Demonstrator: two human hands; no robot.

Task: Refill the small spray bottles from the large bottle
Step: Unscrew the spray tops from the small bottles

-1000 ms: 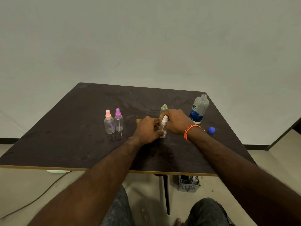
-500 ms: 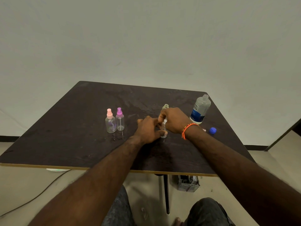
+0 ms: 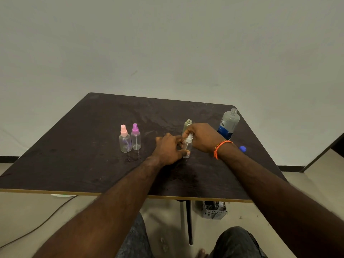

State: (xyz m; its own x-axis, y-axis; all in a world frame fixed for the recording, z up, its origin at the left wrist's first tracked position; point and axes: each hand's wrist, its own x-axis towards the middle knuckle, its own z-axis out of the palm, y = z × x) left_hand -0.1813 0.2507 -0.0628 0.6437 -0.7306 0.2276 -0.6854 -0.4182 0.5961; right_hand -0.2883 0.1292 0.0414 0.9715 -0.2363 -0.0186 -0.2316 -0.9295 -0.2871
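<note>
The left hand [image 3: 168,148] steadies the body of a clear spray bottle [image 3: 186,147] that stands near the middle of the table [image 3: 74,164], fingers curled closed around its lower part. The right hand [image 3: 202,136] pinches the white spray head [image 3: 189,138] between thumb and fingertips. The step in hand appears to be turning the spray head on its thread; whether on or off cannot be told. Keep the bottle upright, press its base to the table, and rotate only the head.

To the left stand the pink-capped bottle [image 3: 124,141] and, touching it, the purple-capped bottle [image 3: 135,138]. Just behind the hands, an uncapped small bottle [image 3: 187,125] stands open. Farther right, the large bottle [image 3: 228,124] stands uncapped; its blue cap [image 3: 242,148] lies nearby.
</note>
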